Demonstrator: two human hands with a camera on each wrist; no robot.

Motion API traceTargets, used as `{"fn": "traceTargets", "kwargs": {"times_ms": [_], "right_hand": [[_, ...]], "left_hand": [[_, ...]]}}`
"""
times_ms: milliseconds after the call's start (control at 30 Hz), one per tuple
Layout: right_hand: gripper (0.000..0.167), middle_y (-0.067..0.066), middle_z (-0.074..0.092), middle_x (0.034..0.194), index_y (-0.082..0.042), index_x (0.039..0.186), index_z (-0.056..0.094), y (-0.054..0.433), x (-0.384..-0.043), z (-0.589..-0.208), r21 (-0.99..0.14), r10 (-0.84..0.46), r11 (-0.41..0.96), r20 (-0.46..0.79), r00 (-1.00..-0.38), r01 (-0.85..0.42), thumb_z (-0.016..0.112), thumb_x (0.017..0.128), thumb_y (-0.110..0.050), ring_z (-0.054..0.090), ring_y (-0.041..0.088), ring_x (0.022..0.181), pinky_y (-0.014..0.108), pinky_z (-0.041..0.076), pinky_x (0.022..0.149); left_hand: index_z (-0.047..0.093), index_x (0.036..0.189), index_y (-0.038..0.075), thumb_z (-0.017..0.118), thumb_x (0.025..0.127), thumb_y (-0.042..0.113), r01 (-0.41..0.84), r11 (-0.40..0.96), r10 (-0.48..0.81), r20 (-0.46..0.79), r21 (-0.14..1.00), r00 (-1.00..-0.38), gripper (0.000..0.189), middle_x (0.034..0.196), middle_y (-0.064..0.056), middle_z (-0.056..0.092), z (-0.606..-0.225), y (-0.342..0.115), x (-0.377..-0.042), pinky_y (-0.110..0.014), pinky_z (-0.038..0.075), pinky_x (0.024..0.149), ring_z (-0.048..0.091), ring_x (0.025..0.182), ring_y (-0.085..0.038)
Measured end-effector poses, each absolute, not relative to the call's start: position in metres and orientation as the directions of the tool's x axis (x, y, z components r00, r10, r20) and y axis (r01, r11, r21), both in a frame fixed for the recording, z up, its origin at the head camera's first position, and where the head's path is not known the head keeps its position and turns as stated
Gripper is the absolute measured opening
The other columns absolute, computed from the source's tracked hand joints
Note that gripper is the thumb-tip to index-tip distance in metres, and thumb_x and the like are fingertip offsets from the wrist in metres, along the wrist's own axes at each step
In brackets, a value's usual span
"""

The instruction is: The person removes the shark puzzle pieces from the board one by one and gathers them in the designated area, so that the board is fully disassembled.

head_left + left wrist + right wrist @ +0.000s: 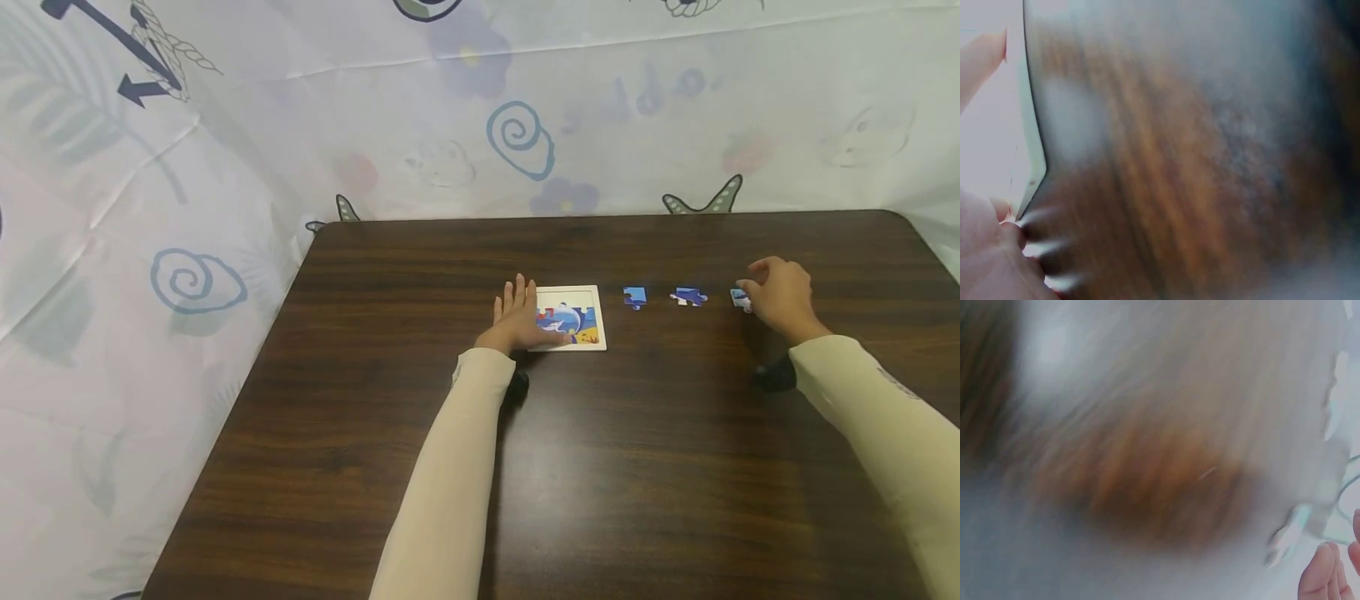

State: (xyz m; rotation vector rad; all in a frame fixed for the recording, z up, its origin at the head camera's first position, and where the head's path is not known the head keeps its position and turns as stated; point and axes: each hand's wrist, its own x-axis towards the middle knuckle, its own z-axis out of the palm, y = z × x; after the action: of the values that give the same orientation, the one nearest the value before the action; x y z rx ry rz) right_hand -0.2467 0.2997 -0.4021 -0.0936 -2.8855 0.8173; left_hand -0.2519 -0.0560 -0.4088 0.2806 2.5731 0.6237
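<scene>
My left hand (pixel 517 323) rests on the left side of a wooden puzzle board (pixel 602 333), fingers straight and thumb along its lower part. The board shows a partly filled sea-animal picture (pixel 573 321), with bare pale wood near the top. In the left wrist view, thumb and fingers lie along the board's pale edge (pixel 1030 125). At the right, my right hand (pixel 783 296) hovers with bent fingers close by a blue-and-white puzzle piece (pixel 740 298), partly overlapping it. The right wrist view has the fingertips (pixel 1319 572) beside a piece (pixel 1288 534), nothing visible between them.
Two more puzzle pieces lie in a row between the board and the right hand: a blue one (pixel 635 297) and a purple-blue and white one (pixel 688 297). The dark wooden table (pixel 637 467) runs back to a printed cloth (pixel 450 108). Both wrist views are blurred.
</scene>
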Motion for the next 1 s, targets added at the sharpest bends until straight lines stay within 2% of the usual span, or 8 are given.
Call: {"fn": "traceTargets", "kwargs": {"times_ms": [133, 267, 333, 533, 733, 1000], "right_hand": [[0.032, 0.041, 0.057, 0.094, 0.020, 0.109, 0.053, 0.281, -0.249, -0.396, -0.531, 0.051, 0.846, 0.171, -0.984, -0.048, 0.056, 0.091, -0.007, 0.051, 0.049, 0.088, 0.058, 0.036, 0.084], [0.030, 0.035, 0.059, 0.089, 0.018, 0.108, 0.057, 0.262, -0.251, -0.390, -0.533, 0.013, 0.842, 0.179, -0.984, -0.086, 0.057, 0.090, -0.006, 0.056, 0.042, 0.077, 0.040, 0.041, 0.064], [0.029, 0.034, 0.060, 0.089, 0.017, 0.108, 0.057, 0.254, -0.252, -0.388, -0.532, -0.007, 0.840, 0.176, -0.984, -0.101, 0.058, 0.089, -0.006, 0.056, 0.040, 0.077, 0.035, 0.038, 0.063], [0.029, 0.033, 0.061, 0.093, 0.016, 0.109, 0.057, 0.232, -0.253, -0.384, -0.548, -0.053, 0.827, 0.149, -0.987, -0.127, 0.060, 0.090, -0.006, 0.056, 0.040, 0.083, 0.043, 0.043, 0.071], [0.029, 0.028, 0.061, 0.091, 0.014, 0.109, 0.058, 0.210, -0.253, -0.383, -0.555, -0.092, 0.817, 0.142, -0.985, -0.157, 0.061, 0.090, -0.007, 0.057, 0.035, 0.080, 0.029, 0.040, 0.063], [0.027, 0.025, 0.060, 0.089, 0.013, 0.108, 0.059, 0.183, -0.251, -0.384, -0.571, -0.141, 0.800, 0.119, -0.983, -0.184, 0.061, 0.089, -0.006, 0.057, 0.033, 0.081, 0.032, 0.041, 0.068]], "left_hand": [[-0.012, 0.152, 0.011, 0.065, 0.080, 0.058, 0.087, 0.875, 0.302, -0.398, 0.476, -0.866, 0.115, 0.159, -0.007, -0.024, -0.409, -0.056, -0.252, -0.045, -0.012, 0.122, -0.022, 0.148, -0.026], [-0.012, 0.152, 0.011, 0.064, 0.080, 0.058, 0.085, 0.877, 0.299, -0.398, 0.472, -0.867, 0.115, 0.159, -0.007, -0.024, -0.411, -0.056, -0.252, -0.044, -0.013, 0.122, -0.022, 0.148, -0.026], [-0.012, 0.152, 0.012, 0.064, 0.081, 0.058, 0.085, 0.877, 0.298, -0.398, 0.472, -0.867, 0.114, 0.159, -0.006, -0.024, -0.412, -0.056, -0.253, -0.044, -0.013, 0.122, -0.023, 0.148, -0.025], [-0.012, 0.152, 0.012, 0.064, 0.080, 0.058, 0.080, 0.873, 0.299, -0.398, 0.480, -0.867, 0.115, 0.159, -0.006, -0.024, -0.412, -0.056, -0.254, -0.044, -0.013, 0.122, -0.023, 0.148, -0.025], [-0.013, 0.152, 0.013, 0.065, 0.080, 0.057, 0.073, 0.873, 0.294, -0.402, 0.482, -0.867, 0.115, 0.159, -0.005, -0.025, -0.412, -0.057, -0.254, -0.044, -0.013, 0.122, -0.024, 0.148, -0.024], [-0.012, 0.152, 0.012, 0.065, 0.080, 0.057, 0.082, 0.872, 0.299, -0.392, 0.483, -0.870, 0.115, 0.159, -0.007, -0.023, -0.410, -0.057, -0.253, -0.044, -0.012, 0.122, -0.022, 0.148, -0.025]]}}
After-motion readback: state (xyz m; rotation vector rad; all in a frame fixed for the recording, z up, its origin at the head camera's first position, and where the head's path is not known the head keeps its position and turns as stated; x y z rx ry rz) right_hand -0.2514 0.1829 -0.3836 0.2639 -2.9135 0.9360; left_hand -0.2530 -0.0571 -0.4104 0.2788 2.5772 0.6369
